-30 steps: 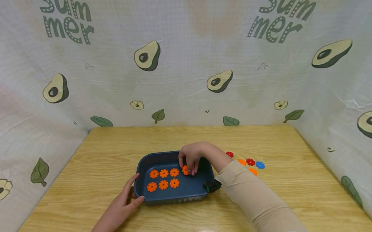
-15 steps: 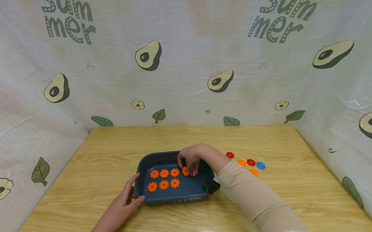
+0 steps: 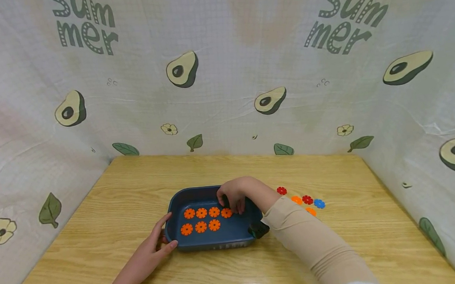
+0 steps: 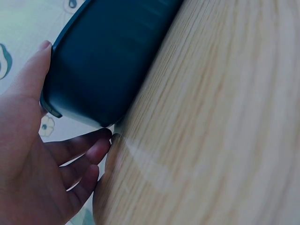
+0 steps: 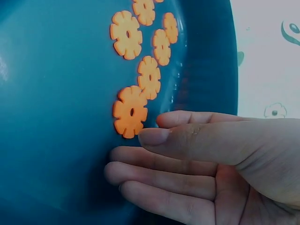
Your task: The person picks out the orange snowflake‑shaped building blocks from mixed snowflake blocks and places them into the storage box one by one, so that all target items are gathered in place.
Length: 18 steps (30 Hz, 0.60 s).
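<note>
A dark blue tray (image 3: 235, 238) stands on the table, with several orange notched discs (image 3: 201, 227) lying flat in two rows in its left and middle part. My left hand (image 3: 154, 247) holds the tray's left end, thumb and fingers spread around the corner; in the left wrist view its other fingers (image 4: 96, 145) come close to the tray's underside. Inside the tray, my right hand (image 3: 233, 195) is beside the last disc of the back row. The right wrist view puts the right thumb at that orange disc's (image 5: 131, 112) edge, with the other fingers loosely bent and nothing between them.
Right of the tray, partly behind my right sleeve, lie loose discs: red (image 3: 307, 200), blue (image 3: 319, 203) and orange (image 3: 311, 211). A small black object (image 3: 258, 229) shows at the tray's front right corner. Patterned cloth (image 3: 222, 71) surrounds the wooden table (image 3: 166, 173).
The disc at my right fingers now shows more fully and lies flat in the back row. My right fingers have shifted slightly right of it. My left hand stays at the tray.
</note>
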Motion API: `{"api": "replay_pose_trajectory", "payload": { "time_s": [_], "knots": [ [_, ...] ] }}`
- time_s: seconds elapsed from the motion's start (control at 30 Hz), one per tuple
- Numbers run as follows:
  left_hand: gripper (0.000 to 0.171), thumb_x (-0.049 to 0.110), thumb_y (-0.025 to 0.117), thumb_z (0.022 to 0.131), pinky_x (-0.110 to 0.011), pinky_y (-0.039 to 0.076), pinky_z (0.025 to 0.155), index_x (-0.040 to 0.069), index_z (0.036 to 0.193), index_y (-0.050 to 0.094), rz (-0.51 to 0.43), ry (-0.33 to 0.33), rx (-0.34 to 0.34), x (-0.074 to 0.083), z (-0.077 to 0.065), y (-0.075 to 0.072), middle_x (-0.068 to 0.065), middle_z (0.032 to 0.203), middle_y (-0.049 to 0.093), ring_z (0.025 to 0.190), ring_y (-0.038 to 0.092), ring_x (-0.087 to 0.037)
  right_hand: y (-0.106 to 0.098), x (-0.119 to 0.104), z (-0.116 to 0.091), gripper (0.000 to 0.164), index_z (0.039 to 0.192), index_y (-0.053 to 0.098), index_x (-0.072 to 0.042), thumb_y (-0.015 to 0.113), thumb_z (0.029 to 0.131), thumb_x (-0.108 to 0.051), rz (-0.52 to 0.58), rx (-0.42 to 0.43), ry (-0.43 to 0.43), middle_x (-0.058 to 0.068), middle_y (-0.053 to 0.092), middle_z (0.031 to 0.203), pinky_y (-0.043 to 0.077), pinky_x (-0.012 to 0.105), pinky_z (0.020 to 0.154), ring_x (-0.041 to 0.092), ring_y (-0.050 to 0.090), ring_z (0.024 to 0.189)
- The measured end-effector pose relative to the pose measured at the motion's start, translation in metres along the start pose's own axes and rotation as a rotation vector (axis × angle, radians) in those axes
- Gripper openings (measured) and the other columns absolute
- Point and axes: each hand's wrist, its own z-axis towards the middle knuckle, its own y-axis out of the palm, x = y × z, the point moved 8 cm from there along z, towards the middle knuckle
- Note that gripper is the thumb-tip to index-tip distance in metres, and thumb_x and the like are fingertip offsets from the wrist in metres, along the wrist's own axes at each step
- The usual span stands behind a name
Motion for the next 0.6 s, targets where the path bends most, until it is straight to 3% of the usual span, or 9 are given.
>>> {"api": "replay_pose_trajectory", "payload": {
  "time_s": [0.37,0.6],
  "knots": [
    [0.071,0.031,0.065,0.095,-0.027,0.039,0.067,0.023,0.153,0.024,-0.001,0.000,0.001,0.0009,-0.0004,-0.0004,-0.005,0.099,0.051,0.086,0.049,-0.019,-0.0003,-0.0027,-0.0038,0.025,0.101,0.069,-0.014,0.067,0.088,0.007,-0.097,-0.002,0.002,0.001,0.059,0.099,0.055,0.038,0.075,0.023,0.068,0.077],
    [0.071,0.030,0.065,0.095,-0.027,0.039,0.067,0.023,0.153,0.024,-0.005,0.004,-0.002,0.0012,-0.0004,-0.0001,-0.005,0.099,0.051,0.085,0.049,-0.018,0.0013,-0.0023,-0.0043,0.022,0.100,0.071,-0.015,0.068,0.088,0.003,-0.116,-0.011,0.007,-0.001,0.064,0.095,0.055,0.036,0.075,0.023,0.068,0.080]
  ]
}}
